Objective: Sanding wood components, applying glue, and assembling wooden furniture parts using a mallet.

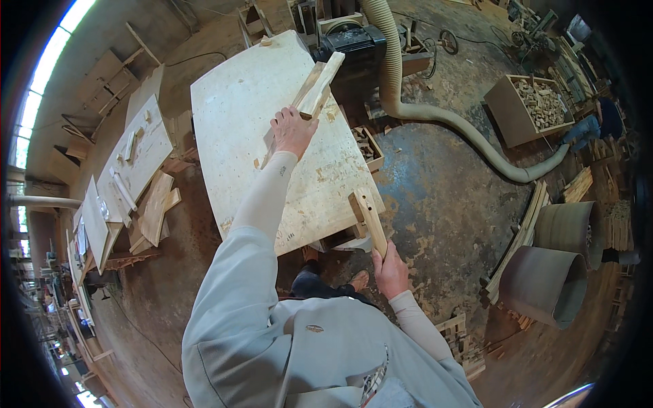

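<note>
My left hand (292, 132) is over the far half of the pale tabletop (231, 122), and its bent fingers are at the near end of two wooden strips (328, 85). I cannot tell whether it grips them or only presses on them. These strips extend side by side toward the far part of the tabletop's right edge. My right hand (391, 272) is just outside the near right corner of the tabletop, and it is closed around the lower end of a wooden piece (371, 221). This piece has dark holes, and its other end reaches over that same corner. Near the far right corner of the tabletop there is a black motor (350, 46). To the right of the tabletop runs a ribbed hose (439, 114), and farther off stands a wooden box (511, 112) filled with small blocks (541, 103)
</note>
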### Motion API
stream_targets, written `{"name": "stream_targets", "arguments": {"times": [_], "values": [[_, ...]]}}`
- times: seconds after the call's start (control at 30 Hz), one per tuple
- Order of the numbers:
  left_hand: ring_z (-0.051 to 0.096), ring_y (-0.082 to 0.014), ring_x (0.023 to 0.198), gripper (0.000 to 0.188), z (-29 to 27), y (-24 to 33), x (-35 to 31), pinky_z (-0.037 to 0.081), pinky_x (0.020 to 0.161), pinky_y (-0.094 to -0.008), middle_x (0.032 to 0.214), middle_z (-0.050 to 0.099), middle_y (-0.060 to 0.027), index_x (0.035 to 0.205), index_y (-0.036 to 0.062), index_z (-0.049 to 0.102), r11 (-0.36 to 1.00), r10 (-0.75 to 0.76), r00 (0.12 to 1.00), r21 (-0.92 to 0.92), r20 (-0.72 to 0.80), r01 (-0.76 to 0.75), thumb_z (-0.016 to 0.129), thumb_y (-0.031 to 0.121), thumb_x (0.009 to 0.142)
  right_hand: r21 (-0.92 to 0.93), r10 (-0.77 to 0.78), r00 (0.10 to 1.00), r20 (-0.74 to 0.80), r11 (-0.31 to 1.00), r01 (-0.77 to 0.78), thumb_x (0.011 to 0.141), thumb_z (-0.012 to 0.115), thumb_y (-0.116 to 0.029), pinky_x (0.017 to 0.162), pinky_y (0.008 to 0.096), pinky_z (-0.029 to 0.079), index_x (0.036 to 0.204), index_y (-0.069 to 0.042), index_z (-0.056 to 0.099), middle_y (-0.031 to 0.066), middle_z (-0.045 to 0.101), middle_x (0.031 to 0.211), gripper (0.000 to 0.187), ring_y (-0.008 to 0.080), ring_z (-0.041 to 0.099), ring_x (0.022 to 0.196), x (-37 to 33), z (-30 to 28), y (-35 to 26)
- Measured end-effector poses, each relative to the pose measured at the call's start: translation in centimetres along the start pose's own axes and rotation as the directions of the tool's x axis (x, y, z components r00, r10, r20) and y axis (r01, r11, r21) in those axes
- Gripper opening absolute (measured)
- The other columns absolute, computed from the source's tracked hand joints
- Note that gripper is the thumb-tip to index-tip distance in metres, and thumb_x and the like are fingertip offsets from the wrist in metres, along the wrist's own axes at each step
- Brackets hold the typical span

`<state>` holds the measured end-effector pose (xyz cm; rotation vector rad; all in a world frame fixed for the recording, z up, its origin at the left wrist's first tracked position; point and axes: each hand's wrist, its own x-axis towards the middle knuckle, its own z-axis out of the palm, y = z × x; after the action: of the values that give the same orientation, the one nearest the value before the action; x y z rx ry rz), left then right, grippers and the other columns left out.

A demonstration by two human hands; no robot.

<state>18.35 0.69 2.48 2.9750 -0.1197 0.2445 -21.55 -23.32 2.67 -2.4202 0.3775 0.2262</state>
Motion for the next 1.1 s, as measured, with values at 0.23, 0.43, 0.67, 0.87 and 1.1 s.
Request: {"name": "stream_targets", "arguments": {"times": [0.23,0.43,0.67,0.87,1.1], "values": [[0.056,-0.0393,0.131,0.088,0.8,-2.8,5.8,0.041,0.113,-0.0521,0.138,0.062,-0.0235,0.146,-0.0115,0.059,1.000,-0.008,1.000,-0.006,-0.013,0.008,0.071,0.061,0.097,-0.007,-0.032,0.998,-0.058,0.999,0.032,0.112,0.060,-0.038,0.081,0.0596,0.060,0.149,-0.003,0.053,0.0326,0.076,0.114,0.051,0.0520,0.075,0.099,5.4,1.3,-3.3],[0.056,-0.0379,0.131,0.089,1.1,-5.0,11.5,0.040,0.113,-0.0512,0.137,0.063,-0.0223,0.147,-0.0122,0.059,0.999,0.009,1.000,-0.034,-0.016,-0.010,0.072,0.061,0.097,-0.043,-0.033,0.995,-0.095,0.999,0.029,0.113,0.060,-0.037,0.079,0.0604,0.059,0.145,-0.003,0.055,0.0309,0.077,0.107,0.047,0.0525,0.074,0.095,10.4,2.4,-6.1],[0.057,-0.0368,0.131,0.089,1.5,-6.6,15.3,0.040,0.112,-0.0515,0.138,0.063,-0.0214,0.148,-0.0117,0.059,0.999,0.006,0.999,-0.035,-0.035,-0.007,0.072,0.060,0.097,-0.036,-0.050,0.990,-0.132,0.998,0.046,0.113,0.060,-0.040,0.079,0.0611,0.058,0.141,-0.005,0.057,0.0302,0.076,0.105,0.045,0.0526,0.074,0.094,13.7,2.7,-8.8],[0.057,-0.0356,0.132,0.089,1.8,-7.2,16.2,0.042,0.112,-0.0495,0.140,0.063,-0.0204,0.146,-0.0099,0.061,0.999,0.004,0.999,-0.035,-0.038,-0.005,0.073,0.062,0.095,-0.021,-0.024,0.989,-0.146,1.000,0.021,0.112,0.060,-0.040,0.083,0.0611,0.057,0.143,-0.008,0.059,0.0304,0.076,0.108,0.044,0.0525,0.073,0.101,14.6,3.5,-9.0],[0.057,-0.0379,0.133,0.092,1.3,-7.2,13.3,0.043,0.113,-0.0514,0.141,0.064,-0.0219,0.144,-0.0092,0.063,0.998,0.016,1.000,-0.064,-0.002,-0.016,0.074,0.068,0.094,0.028,0.040,0.995,-0.096,0.999,-0.037,0.111,0.061,-0.040,0.086,0.0595,0.057,0.145,-0.008,0.058,0.0292,0.077,0.113,0.047,0.0523,0.073,0.105,11.4,2.8,-7.3]]}}
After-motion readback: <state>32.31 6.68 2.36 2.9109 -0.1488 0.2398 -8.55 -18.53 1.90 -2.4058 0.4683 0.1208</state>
